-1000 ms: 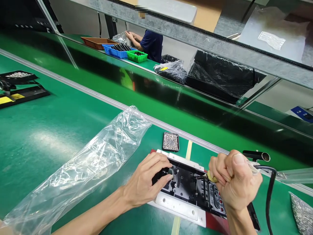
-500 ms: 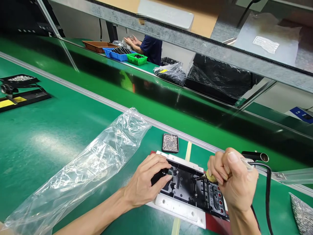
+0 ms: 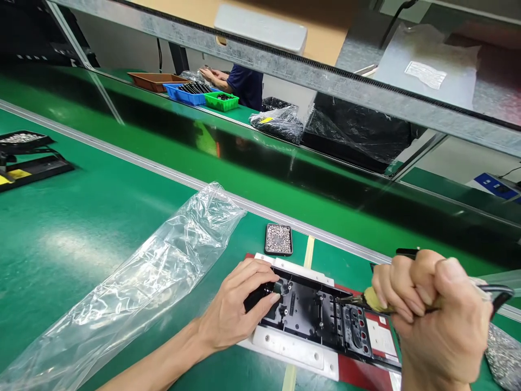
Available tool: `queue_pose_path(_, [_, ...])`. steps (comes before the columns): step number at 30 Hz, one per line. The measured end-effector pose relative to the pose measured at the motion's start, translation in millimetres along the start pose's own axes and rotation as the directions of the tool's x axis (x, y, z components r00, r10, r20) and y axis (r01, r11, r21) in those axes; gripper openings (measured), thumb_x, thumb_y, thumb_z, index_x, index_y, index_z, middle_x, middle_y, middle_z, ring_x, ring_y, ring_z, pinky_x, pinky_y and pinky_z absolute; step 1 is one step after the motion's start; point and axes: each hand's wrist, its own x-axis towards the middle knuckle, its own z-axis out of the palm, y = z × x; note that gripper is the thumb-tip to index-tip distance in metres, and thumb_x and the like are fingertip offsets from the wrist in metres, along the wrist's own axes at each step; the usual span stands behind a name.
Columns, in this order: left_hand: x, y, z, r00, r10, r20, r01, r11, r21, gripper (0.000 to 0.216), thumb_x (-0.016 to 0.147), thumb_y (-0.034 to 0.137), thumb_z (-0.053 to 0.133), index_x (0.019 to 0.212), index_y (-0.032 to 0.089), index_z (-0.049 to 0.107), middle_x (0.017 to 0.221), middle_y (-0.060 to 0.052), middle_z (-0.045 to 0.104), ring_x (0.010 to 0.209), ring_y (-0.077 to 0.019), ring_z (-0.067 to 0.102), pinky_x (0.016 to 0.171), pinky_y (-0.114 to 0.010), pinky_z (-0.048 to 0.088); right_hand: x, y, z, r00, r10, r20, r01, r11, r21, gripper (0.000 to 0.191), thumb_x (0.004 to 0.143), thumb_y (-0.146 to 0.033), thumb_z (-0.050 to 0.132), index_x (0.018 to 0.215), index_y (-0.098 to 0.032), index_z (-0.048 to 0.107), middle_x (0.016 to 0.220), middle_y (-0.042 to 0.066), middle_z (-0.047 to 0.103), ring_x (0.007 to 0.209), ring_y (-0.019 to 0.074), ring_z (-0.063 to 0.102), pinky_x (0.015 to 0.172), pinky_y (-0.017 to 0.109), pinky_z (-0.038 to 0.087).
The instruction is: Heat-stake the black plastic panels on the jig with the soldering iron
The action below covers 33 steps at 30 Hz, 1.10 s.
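While the black plastic housing (image 3: 313,312) lies flat in its white fixture (image 3: 293,347) near the front edge of the green bench (image 3: 81,228), I log the following. Left hand (image 3: 236,315): fingers spread and pressed on the housing's left end, apparently to keep it from shifting. Right hand (image 3: 435,320): fist clamped round a powered screwdriver (image 3: 372,300), tip angled down toward the housing's right half; its cable trails off right. Small black tray of screws (image 3: 279,239): just behind the fixture, within easy reach (presumably the supply). Clear plastic bag (image 3: 134,288): lying slack to the left, apart from both hands. A co-worker's hands (image 3: 211,75) work at coloured bins (image 3: 191,93) far across the line.
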Motion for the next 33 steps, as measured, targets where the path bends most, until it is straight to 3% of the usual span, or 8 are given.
queue_pose_path(9, [-0.8, -0.8, -0.5, 1.000, -0.020, 0.016, 0.020, 1.000, 0.005, 0.026, 0.096, 0.017, 0.063, 0.121, 0.020, 0.064, 0.115, -0.010, 0.067, 0.118, -0.0263, 0.060, 0.101, -0.048, 0.053, 13.2, -4.5, -21.1, 0.989, -0.088, -0.120, 0.082, 0.995, -0.049, 0.042, 0.100, -0.028, 0.049, 0.060, -0.021, 0.040, 0.046, -0.005, 0.024, 0.035, 0.0097, 0.023, 0.037, 0.030, 0.019])
queue_pose_path(33, [-1.8, -3.0, -1.8, 0.999, 0.025, 0.040, -0.026, 0.999, 0.025, 0.031, 0.095, 0.009, 0.061, 0.125, 0.015, 0.063, 0.119, -0.011, 0.066, 0.124, -0.0245, 0.057, 0.104, -0.044, 0.052, 15.3, -0.1, -27.7, 0.972, 0.073, -0.223, -0.068, 0.997, 0.027, 0.046, 0.096, -0.034, 0.057, 0.058, -0.021, 0.035, 0.047, -0.005, 0.025, 0.037, 0.0095, 0.026, 0.038, 0.029, 0.025])
